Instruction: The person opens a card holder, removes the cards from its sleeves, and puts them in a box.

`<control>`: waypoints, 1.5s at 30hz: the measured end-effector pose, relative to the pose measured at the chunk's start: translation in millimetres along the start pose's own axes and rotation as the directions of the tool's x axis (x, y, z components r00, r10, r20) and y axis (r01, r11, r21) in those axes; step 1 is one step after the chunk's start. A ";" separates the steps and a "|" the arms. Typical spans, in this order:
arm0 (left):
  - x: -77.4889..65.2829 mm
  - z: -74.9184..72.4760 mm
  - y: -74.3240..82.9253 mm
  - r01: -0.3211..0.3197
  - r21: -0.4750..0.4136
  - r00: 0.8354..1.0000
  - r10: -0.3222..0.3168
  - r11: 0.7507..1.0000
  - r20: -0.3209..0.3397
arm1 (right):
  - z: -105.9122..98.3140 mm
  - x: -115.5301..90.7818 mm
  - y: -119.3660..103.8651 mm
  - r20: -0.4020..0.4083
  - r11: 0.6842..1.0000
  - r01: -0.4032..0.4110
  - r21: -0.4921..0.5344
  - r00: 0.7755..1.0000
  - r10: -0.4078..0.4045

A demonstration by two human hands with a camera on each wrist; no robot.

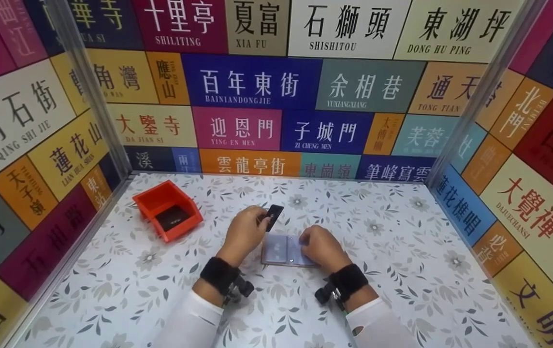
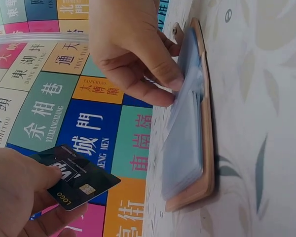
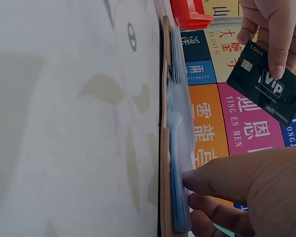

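Note:
My left hand [image 1: 247,229] pinches a black VIP card [image 2: 84,182] between thumb and fingers, raised above the table. The card carries a gold chip and a "LOGO" mark. Below and to its right, a card holder [image 1: 275,250] lies spread on the table, with a tan cover [image 2: 209,163] and several clear plastic sleeves [image 2: 182,153]. At the holder's right half, my right hand [image 1: 324,247] pinches the edge of one sleeve, which slants up from the others in the left wrist view.
An orange-red bin [image 1: 185,231] stands at the left back of the table, with black cards [image 1: 172,218] inside. Panels with printed place names [image 1: 252,82] enclose the back and both sides of the flower-patterned table [image 1: 392,290]. Both wrists wear black camera straps [image 1: 219,274].

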State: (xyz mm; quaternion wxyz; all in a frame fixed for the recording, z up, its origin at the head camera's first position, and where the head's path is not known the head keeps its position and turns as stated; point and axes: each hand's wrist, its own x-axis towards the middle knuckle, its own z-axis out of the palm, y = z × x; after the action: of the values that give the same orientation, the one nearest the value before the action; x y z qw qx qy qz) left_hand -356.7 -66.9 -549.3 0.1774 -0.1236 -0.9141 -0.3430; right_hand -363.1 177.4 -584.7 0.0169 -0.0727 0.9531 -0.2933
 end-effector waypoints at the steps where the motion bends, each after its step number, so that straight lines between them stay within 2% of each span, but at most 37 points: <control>1: 0.7 -2.7 -2.6 0.000 0.011 1.000 0.000 1.000 -0.007 | 0.2 0.2 0.2 0.003 1.000 -0.001 0.000 1.000 0.001; 6: 6.0 -23.1 -19.0 0.019 0.110 1.000 -0.018 0.994 -0.013 | -0.3 -0.3 -0.3 0.024 1.000 -0.014 0.004 1.000 0.014; 12: 11.5 -63.4 -48.0 0.056 0.265 0.998 -0.044 0.963 -0.049 | -1.0 -1.8 -0.8 0.035 1.000 -0.024 0.018 0.999 0.023; 16: 9.7 -89.1 -69.6 0.033 0.377 0.995 0.004 0.926 -0.097 | -0.5 -1.8 0.6 0.028 1.000 -0.014 0.018 1.000 0.014; 19: 7.5 -103.8 -83.4 0.022 0.465 0.991 0.042 0.885 -0.126 | 0.0 -1.9 1.1 0.019 1.000 -0.009 0.009 1.000 0.009; 22: 5.4 -115.0 -94.0 0.042 0.523 0.989 0.037 0.851 -0.140 | 0.5 -2.0 0.8 0.011 1.000 -0.011 -0.004 1.000 0.011; 28: 2.2 -127.7 -108.1 0.169 0.571 0.983 -0.094 0.803 -0.158 | 0.5 -1.9 -0.2 0.008 1.000 -0.014 -0.003 1.000 0.014; 33: -1.7 -131.9 -117.6 0.238 0.576 0.971 -0.181 0.782 -0.155 | 0.5 -0.6 1.4 0.006 1.000 -0.009 0.000 1.000 0.009; 39: -3.4 -133.5 -123.7 0.253 0.579 0.967 -0.223 0.775 -0.124 | 1.2 -0.9 3.8 0.005 1.000 -0.001 0.014 1.000 0.000; 45: -5.4 -137.5 -123.4 0.261 0.573 0.965 -0.208 0.777 -0.157 | 0.3 -3.7 3.6 0.006 1.000 0.005 0.026 1.000 -0.005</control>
State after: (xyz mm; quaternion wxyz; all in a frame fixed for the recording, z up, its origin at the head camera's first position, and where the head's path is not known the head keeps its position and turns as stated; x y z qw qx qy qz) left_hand -361.7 -250.3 -527.0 0.2017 0.0669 -0.9749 -0.0668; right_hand -359.9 180.7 -587.0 0.0203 -0.0757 0.9490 -0.3053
